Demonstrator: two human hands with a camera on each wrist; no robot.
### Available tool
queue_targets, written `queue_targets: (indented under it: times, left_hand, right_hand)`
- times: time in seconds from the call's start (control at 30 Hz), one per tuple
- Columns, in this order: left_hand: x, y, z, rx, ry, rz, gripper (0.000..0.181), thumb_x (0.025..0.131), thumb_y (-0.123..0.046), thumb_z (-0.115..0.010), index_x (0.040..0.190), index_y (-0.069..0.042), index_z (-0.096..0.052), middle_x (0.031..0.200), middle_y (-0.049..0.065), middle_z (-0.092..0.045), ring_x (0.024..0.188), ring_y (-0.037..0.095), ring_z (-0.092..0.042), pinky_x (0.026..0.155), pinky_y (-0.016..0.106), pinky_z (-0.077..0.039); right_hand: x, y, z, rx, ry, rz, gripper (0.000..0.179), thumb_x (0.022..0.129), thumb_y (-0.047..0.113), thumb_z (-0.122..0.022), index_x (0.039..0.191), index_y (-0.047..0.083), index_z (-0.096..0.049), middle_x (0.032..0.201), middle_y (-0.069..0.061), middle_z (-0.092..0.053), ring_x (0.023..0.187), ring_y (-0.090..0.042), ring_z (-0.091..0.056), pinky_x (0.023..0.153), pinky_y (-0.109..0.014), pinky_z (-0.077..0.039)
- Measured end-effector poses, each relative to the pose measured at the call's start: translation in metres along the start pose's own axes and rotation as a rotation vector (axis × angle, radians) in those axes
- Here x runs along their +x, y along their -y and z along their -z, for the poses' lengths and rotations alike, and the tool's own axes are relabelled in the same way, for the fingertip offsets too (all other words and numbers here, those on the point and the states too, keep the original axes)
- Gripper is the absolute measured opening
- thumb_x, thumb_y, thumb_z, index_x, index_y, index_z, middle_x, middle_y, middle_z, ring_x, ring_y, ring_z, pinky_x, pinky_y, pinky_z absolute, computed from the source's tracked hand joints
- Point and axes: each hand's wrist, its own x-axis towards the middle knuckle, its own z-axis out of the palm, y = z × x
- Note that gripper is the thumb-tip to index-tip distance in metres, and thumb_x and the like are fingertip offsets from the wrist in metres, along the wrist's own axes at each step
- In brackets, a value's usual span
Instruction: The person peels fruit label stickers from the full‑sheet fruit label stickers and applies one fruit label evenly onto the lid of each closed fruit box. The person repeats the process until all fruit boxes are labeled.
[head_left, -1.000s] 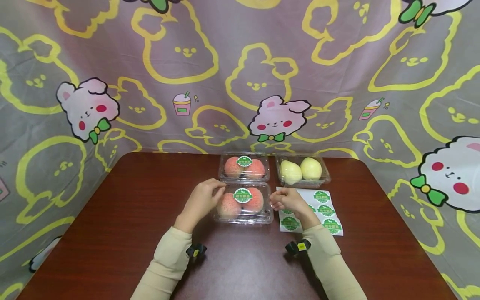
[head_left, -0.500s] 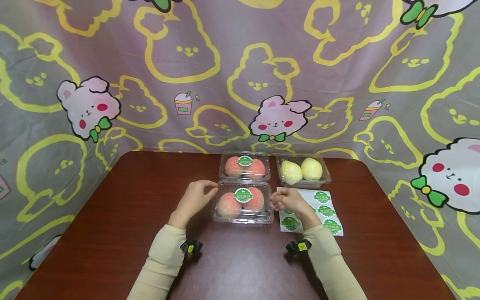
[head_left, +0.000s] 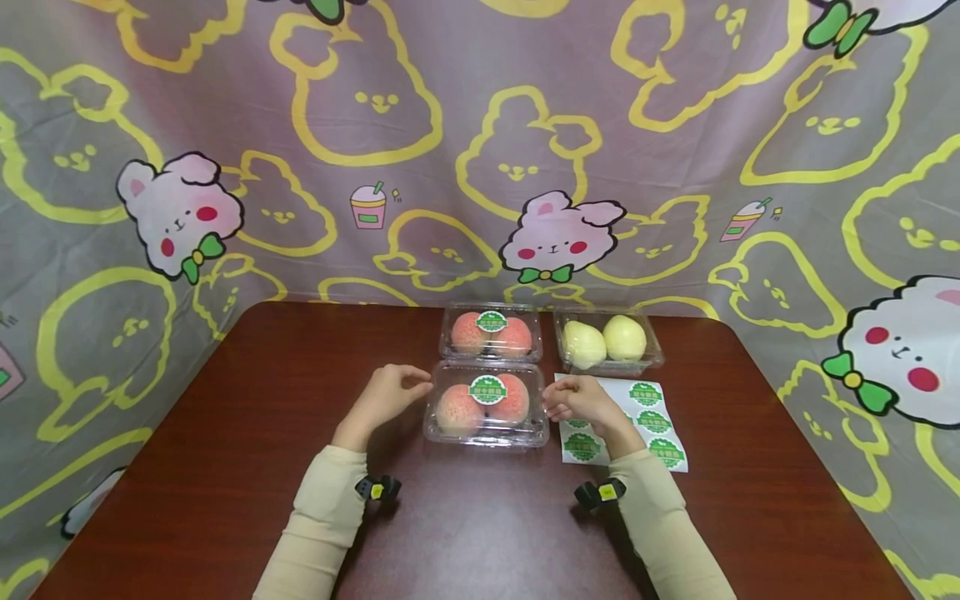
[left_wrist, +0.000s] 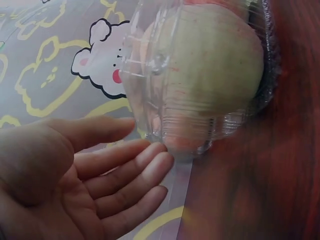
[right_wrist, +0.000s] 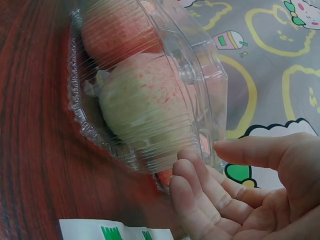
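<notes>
A clear plastic clamshell box (head_left: pixel 472 433) with two peaches (head_left: pixel 459 408) inside lies at the table's middle, its lid closed. A round green and white sticker (head_left: pixel 488 391) is on the lid. Left of the box is my left hand (head_left: pixel 382 402), its fingers loosely extended and nothing in them; in the left wrist view the fingertips (left_wrist: pixel 161 159) are close to the box's corner. My right hand (head_left: pixel 588 407) is at the box's right side over a sticker sheet (head_left: pixel 660 429). Its relaxed, slightly bent fingers (right_wrist: pixel 182 192) come right up to the box's edge in the right wrist view.
Directly behind stands another clear box (head_left: pixel 491 357) of peaches with the same kind of sticker. To its right, a clear box (head_left: pixel 652 354) holds two pale yellow pears (head_left: pixel 624 337) and shows no sticker. A patterned cloth (head_left: pixel 420 125) hangs around the dark wooden table (head_left: pixel 262 417).
My left hand has drawn back to the left, away from the nearer peach box. The right hand has stayed at the box's right side.
</notes>
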Motion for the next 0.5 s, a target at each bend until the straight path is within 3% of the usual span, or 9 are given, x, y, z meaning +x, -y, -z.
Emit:
queue_targets:
  times: [0.27,0.5]
  left_hand:
    - [0.0005,0.0001,-0.0038,-0.025,0.057,0.062,0.026,0.090,-0.018,-0.066,0.109,-0.001,-0.071,0.107,0.018,-0.073,0.091,0.026,-0.069,0.080,0.040,-0.057]
    - [0.0004,-0.0011,-0.0026,-0.044,0.074,0.081,0.024,0.090,-0.015,-0.066,0.107,0.000,-0.071,0.100,0.018,-0.073,0.082,0.024,-0.070,0.071,0.034,-0.056]
  right_hand:
    - [-0.0024,-0.0002,0.0029,-0.021,0.024,-0.009,0.029,0.095,0.006,-0.052,0.110,-0.018,-0.057,0.074,0.001,-0.067,0.067,-0.009,-0.066,0.073,-0.033,-0.060]
    - [0.0000,0.0000,0.0006,-0.014,0.035,0.012,0.026,0.094,0.003,-0.051,0.107,-0.019,-0.057,0.070,0.002,-0.065,0.064,-0.007,-0.064,0.068,-0.027,-0.059]
